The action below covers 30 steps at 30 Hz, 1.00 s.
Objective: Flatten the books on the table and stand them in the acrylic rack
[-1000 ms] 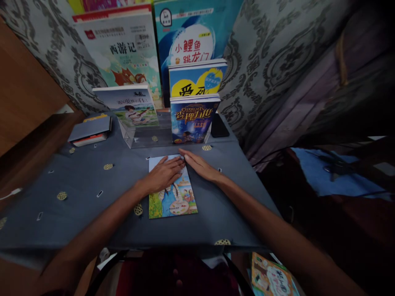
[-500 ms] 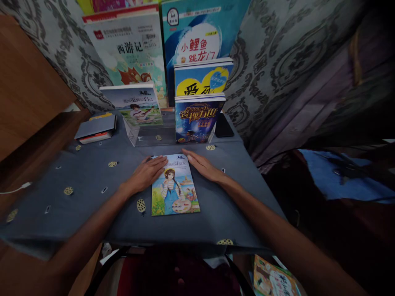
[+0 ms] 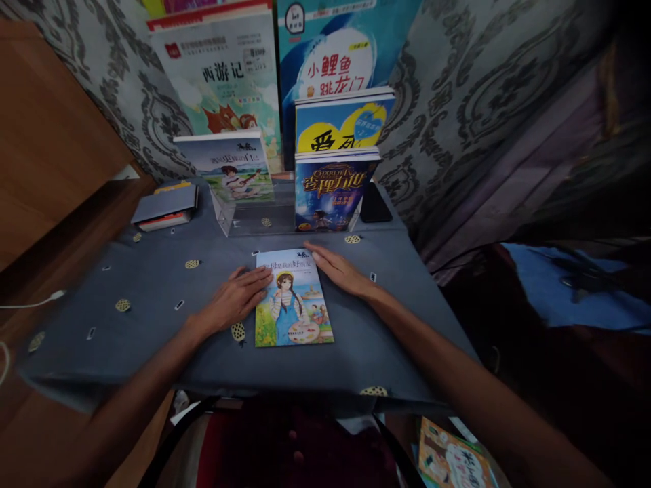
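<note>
A thin book (image 3: 292, 305) with a drawn girl in a yellow hat and blue overalls on its cover lies flat on the grey cloth-covered table (image 3: 285, 369). My left hand (image 3: 234, 296) rests palm down at the book's left edge, its fingertips over the cover, fingers stretched out. Along the upper right edge of the book lies my right hand (image 3: 336, 268), fingers extended and thumb by the cover. Neither hand grips anything. Behind the book stands a clear stand (image 3: 259, 220) holding a book with a guitar player (image 3: 237, 169) and a dark blue book (image 3: 333, 193).
Larger books, one pale green (image 3: 218, 78) and one teal (image 3: 350, 41), stand behind, with a yellow-and-blue book (image 3: 346, 122) before them. A grey-covered stack (image 3: 165, 205) lies at the back left. A dark phone (image 3: 375, 205) lies right of the stand. Patterned curtains hang behind.
My left hand has slid down and left along the book, uncovering more of its title. The right hand stays beside the right edge. The view has shifted slightly.
</note>
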### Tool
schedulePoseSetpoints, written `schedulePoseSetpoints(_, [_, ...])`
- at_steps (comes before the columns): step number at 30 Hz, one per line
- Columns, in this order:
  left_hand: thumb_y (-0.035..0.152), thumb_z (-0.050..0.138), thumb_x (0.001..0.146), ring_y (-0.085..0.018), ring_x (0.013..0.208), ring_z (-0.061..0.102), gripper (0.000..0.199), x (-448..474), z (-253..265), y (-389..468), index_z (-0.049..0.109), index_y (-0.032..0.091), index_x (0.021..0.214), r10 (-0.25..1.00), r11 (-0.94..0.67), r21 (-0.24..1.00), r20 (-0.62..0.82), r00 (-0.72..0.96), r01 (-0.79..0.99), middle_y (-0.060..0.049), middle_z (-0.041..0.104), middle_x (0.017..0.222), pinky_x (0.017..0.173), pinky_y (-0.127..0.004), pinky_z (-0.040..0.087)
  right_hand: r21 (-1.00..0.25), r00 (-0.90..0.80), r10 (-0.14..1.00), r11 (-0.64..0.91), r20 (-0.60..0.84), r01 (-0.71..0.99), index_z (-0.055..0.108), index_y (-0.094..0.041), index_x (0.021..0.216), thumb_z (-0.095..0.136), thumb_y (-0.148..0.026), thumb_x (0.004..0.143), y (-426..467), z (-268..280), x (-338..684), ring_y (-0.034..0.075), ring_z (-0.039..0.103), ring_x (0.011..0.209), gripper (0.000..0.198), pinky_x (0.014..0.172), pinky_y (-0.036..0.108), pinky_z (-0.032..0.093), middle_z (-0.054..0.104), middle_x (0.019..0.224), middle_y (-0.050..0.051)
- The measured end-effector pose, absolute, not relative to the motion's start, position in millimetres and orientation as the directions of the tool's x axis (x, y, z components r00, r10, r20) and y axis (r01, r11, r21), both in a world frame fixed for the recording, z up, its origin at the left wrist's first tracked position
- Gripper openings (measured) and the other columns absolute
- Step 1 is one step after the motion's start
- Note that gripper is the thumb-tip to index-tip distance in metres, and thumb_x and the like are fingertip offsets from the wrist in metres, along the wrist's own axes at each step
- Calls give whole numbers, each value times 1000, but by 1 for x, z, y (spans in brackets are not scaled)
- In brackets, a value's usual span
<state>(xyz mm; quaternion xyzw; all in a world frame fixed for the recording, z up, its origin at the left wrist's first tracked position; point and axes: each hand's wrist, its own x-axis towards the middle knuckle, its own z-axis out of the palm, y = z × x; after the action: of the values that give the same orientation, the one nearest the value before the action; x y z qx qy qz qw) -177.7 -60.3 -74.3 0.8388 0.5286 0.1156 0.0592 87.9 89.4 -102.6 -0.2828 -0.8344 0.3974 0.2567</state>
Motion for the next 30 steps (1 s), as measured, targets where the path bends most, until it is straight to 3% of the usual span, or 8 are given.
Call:
schedulePoseSetpoints(6, [35,33,107,-20,144,42,42,-126,-69,-30,51,23,143,837,-546,199,76,542,814,-7,51,151,122,-50,27,-823,-706,674,515,217,238,50,-26,147,32,-66,99,90,-103,87,27,45,141,64,120,52,31,51,152,6])
schedulePoseSetpoints(13, [35,28,108,-22,140,48,45,-96,-68,-13,54,18,140,789,-614,159,92,607,773,-9,54,149,122,-47,28,-813,-714,661,534,231,231,49,-25,148,29,-68,99,88,-106,87,27,44,143,69,121,52,31,48,154,8])
schedulePoseSetpoints(18, [37,27,108,-19,146,39,47,-132,-73,-22,48,20,146,838,-544,172,67,541,822,-7,45,155,123,-48,26,-734,-750,613,625,250,266,46,-26,150,27,-64,101,85,-107,86,26,39,146,65,122,52,28,42,158,6])
schedulePoseSetpoints(23, [40,27,107,-22,144,42,49,-182,-73,-38,49,18,146,922,-386,227,83,377,894,-10,47,154,120,-52,30,-612,-793,569,713,218,343,41,-20,153,24,-59,102,81,-110,85,28,28,150,66,123,56,23,37,160,11])
schedulePoseSetpoints(30, [40,30,107,-21,141,47,46,-194,-75,-88,53,21,142,906,-422,285,152,395,860,-8,54,148,120,-53,32,-450,-816,543,791,200,416,40,-16,153,30,-48,103,75,-112,81,31,26,151,60,121,58,25,34,161,15])
